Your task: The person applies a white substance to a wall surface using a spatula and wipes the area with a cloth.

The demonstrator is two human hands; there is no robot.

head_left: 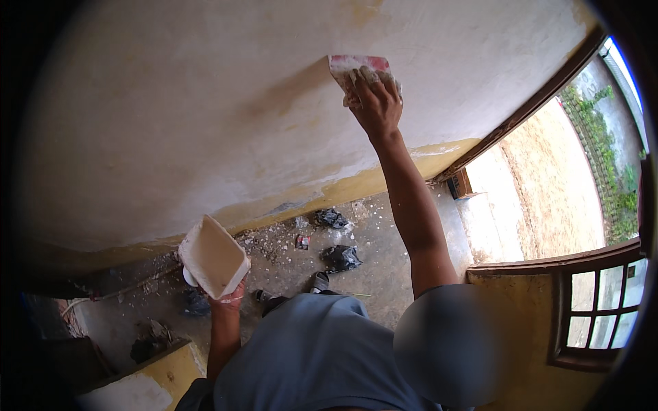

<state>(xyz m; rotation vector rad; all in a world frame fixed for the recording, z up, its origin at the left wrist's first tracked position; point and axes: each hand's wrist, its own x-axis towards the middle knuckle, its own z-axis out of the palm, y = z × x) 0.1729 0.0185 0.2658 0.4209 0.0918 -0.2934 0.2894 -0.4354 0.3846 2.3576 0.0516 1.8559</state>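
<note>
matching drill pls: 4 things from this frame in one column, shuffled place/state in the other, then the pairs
Things:
1. flat scraper blade
2. white tray
3. black bags
4. window frame

Places or states:
A. lying on the littered floor at the foot of the wall
B. pressed against the pale wall under the right hand
C. at the lower right, set in a yellow wall
D. tilted, gripped from below by the left hand

Pairs: 1-B, 2-D, 3-A, 4-C
</note>
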